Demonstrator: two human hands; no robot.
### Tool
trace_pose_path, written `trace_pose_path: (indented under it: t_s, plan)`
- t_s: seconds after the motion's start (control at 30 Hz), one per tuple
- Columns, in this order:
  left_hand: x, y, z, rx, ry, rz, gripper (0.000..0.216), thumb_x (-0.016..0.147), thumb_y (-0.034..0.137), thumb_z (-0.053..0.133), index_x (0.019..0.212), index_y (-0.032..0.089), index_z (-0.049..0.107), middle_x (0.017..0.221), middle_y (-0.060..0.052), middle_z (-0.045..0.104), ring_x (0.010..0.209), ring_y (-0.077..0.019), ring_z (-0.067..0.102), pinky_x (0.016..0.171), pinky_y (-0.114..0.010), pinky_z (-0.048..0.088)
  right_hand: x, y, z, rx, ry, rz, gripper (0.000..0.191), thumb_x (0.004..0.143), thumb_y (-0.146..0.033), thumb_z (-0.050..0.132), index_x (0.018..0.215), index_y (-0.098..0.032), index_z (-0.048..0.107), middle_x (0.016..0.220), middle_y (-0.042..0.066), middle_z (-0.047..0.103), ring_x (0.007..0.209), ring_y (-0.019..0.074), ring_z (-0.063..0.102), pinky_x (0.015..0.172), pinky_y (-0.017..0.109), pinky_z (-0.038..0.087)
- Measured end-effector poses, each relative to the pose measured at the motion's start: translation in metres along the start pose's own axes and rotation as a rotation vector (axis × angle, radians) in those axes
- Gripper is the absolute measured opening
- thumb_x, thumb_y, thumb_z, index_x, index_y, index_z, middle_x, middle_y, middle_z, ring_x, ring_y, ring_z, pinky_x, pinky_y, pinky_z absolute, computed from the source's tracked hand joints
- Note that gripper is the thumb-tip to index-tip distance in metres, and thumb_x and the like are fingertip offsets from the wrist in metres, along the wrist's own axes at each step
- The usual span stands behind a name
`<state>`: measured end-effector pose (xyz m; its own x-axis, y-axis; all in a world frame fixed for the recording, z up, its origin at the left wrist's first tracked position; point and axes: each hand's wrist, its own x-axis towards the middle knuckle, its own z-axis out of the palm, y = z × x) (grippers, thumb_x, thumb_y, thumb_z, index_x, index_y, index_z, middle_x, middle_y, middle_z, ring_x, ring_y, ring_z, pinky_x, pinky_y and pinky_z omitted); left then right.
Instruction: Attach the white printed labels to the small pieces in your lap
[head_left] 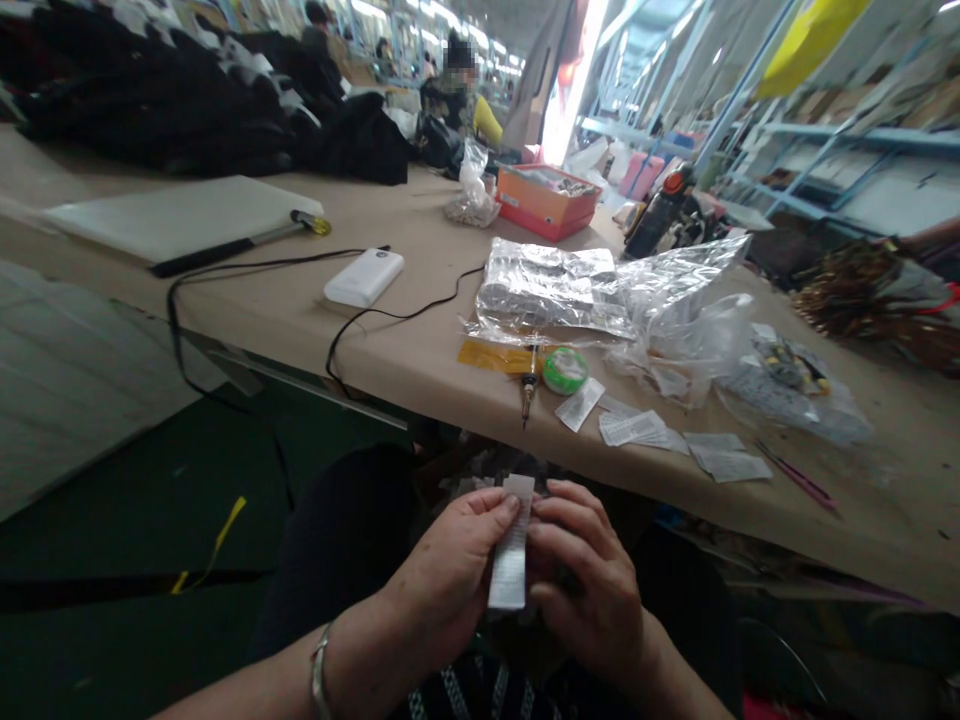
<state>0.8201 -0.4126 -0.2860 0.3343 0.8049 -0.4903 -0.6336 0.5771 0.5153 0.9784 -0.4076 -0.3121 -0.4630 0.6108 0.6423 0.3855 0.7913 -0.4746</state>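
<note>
Over my lap, just below the table edge, my left hand [442, 560] pinches a narrow stack of white printed labels [511, 570] between thumb and fingers. The stack stands lengthwise, with a slightly offset label at its top. Beside its right edge is my right hand [589, 575], its fingers curved and spread a little; no object shows in them. Whether its fingertips touch the labels I cannot tell. More white labels [634, 428] lie along the table's front edge, with a pair of pink-handled tweezers [799, 475] to their right.
On the brown table [420, 350] lie a green tape roll [565, 370], a pointed tool [529, 390], silver foil packaging [555, 285], plastic bags [682, 340] and a white power bank [365, 277] near a black cord. An orange box [547, 200] and dark cloth [150, 100] stand behind.
</note>
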Motion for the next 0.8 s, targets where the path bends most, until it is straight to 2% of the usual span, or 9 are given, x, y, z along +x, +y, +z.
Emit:
trace_pose_path:
  t_s: [0.1, 0.17, 0.23, 0.33, 0.4, 0.53, 0.67, 0.8]
  plan:
    - [0.000, 0.001, -0.003, 0.106, -0.017, -0.088, 0.024, 0.078, 0.031, 0.063, 0.093, 0.012, 0.063, 0.071, -0.006, 0.063, 0.056, -0.0144, 0.059, 0.057, -0.028, 0.048, -0.002, 0.012, -0.003, 0.338, 0.102, 0.401, 0.026, 0.085, -0.026, 0.053, 0.111, -0.020, 0.056, 0.113, 0.009, 0.058, 0.112, 0.0239, 0.051, 0.097, 0.042, 0.042]
    - [0.000, 0.000, -0.004, 0.152, -0.074, -0.149, 0.026, 0.079, 0.036, 0.062, 0.090, 0.012, 0.062, 0.071, -0.006, 0.063, 0.057, -0.0149, 0.060, 0.059, -0.029, 0.049, -0.001, 0.020, -0.003, 0.678, 0.011, 0.680, 0.031, 0.083, -0.030, 0.058, 0.113, -0.022, 0.055, 0.110, 0.007, 0.060, 0.104, 0.0207, 0.056, 0.091, 0.036, 0.045]
    - [0.001, -0.003, -0.003, 0.189, -0.123, -0.199, 0.028, 0.079, 0.039, 0.061, 0.087, 0.012, 0.061, 0.072, -0.005, 0.062, 0.058, -0.0140, 0.060, 0.059, -0.029, 0.049, 0.000, 0.026, -0.002, 1.014, -0.165, 0.850, 0.041, 0.076, -0.033, 0.066, 0.115, -0.023, 0.056, 0.107, 0.005, 0.062, 0.095, 0.0180, 0.059, 0.085, 0.031, 0.047]
    - [0.002, -0.005, 0.000, 0.236, -0.153, -0.249, 0.028, 0.078, 0.037, 0.062, 0.090, 0.012, 0.060, 0.069, -0.003, 0.061, 0.054, -0.0111, 0.057, 0.056, -0.026, 0.047, 0.001, 0.031, 0.000, 1.281, -0.334, 0.883, 0.047, 0.066, -0.033, 0.075, 0.109, -0.020, 0.062, 0.106, 0.005, 0.062, 0.090, 0.0172, 0.059, 0.082, 0.028, 0.046]
    - [0.003, -0.006, 0.002, 0.253, -0.160, -0.266, 0.027, 0.078, 0.036, 0.062, 0.091, 0.012, 0.060, 0.066, -0.002, 0.060, 0.050, -0.0101, 0.055, 0.052, -0.023, 0.045, 0.001, 0.032, 0.001, 1.358, -0.362, 0.851, 0.042, 0.063, -0.032, 0.076, 0.102, -0.018, 0.067, 0.114, 0.007, 0.059, 0.099, 0.0202, 0.057, 0.086, 0.029, 0.044]
    - [0.003, -0.012, 0.001, 0.306, -0.189, -0.338, 0.029, 0.079, 0.039, 0.059, 0.076, 0.010, 0.059, 0.063, -0.004, 0.060, 0.048, -0.0103, 0.055, 0.051, -0.023, 0.044, 0.001, 0.034, 0.001, 1.453, -0.372, 0.839, 0.026, 0.065, -0.028, 0.075, 0.089, -0.019, 0.070, 0.121, 0.006, 0.055, 0.111, 0.0227, 0.052, 0.094, 0.033, 0.040]
    - [0.004, -0.021, -0.002, 0.306, -0.172, -0.366, 0.026, 0.078, 0.038, 0.060, 0.077, 0.012, 0.058, 0.063, -0.003, 0.059, 0.047, -0.0109, 0.054, 0.049, -0.024, 0.044, -0.001, 0.037, 0.000, 1.425, -0.447, 0.824, 0.023, 0.066, -0.030, 0.076, 0.083, -0.018, 0.069, 0.120, 0.006, 0.056, 0.109, 0.0226, 0.054, 0.094, 0.034, 0.041]
    - [0.004, -0.024, -0.003, 0.280, -0.165, -0.348, 0.026, 0.079, 0.036, 0.058, 0.072, 0.011, 0.057, 0.061, -0.002, 0.056, 0.048, -0.0104, 0.053, 0.050, -0.023, 0.043, -0.005, 0.031, -0.006, 1.190, -0.398, 0.850, 0.040, 0.070, -0.037, 0.072, 0.106, -0.021, 0.063, 0.115, 0.006, 0.059, 0.103, 0.0215, 0.056, 0.090, 0.033, 0.044]
